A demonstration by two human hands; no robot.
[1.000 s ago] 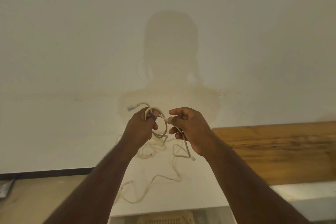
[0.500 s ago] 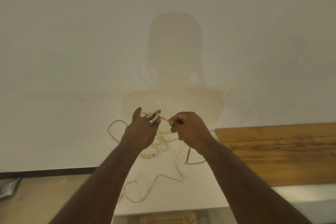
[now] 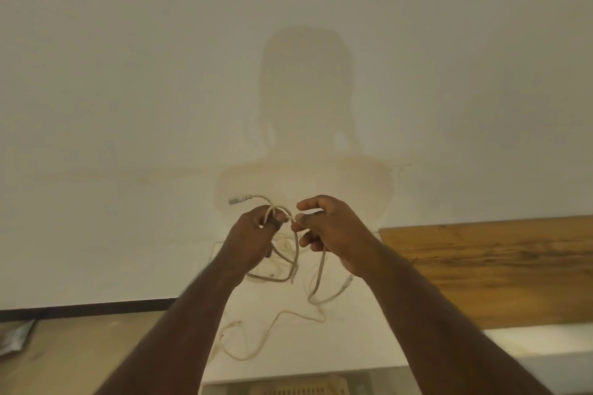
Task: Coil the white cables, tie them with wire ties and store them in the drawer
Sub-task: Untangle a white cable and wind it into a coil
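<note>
White cable hangs in small loops between both raised hands, above a white desk that stands against a pale wall. The left hand has its fingers curled round the gathered coil, with the top of a loop arching over its thumb and fingertips. A plug end of the cable sticks out to the left above that hand, pointing toward the wall. The right hand pinches the strand just beside the left hand, thumb and forefinger closed on it, while its other fingers stay loosely bent. From the right hand a length of cable drops down, bends in a curve and trails onto the desk. More slack cable lies in loose bends on the desk near its front edge, below the left forearm. A wooden board lies along the right side of the desk, reaching its back edge at the wall. At the front edge of the desk, below the arms, the top of a pale slatted thing shows; I cannot tell what it is. A grey packet lies on the wooden floor at the far left.
</note>
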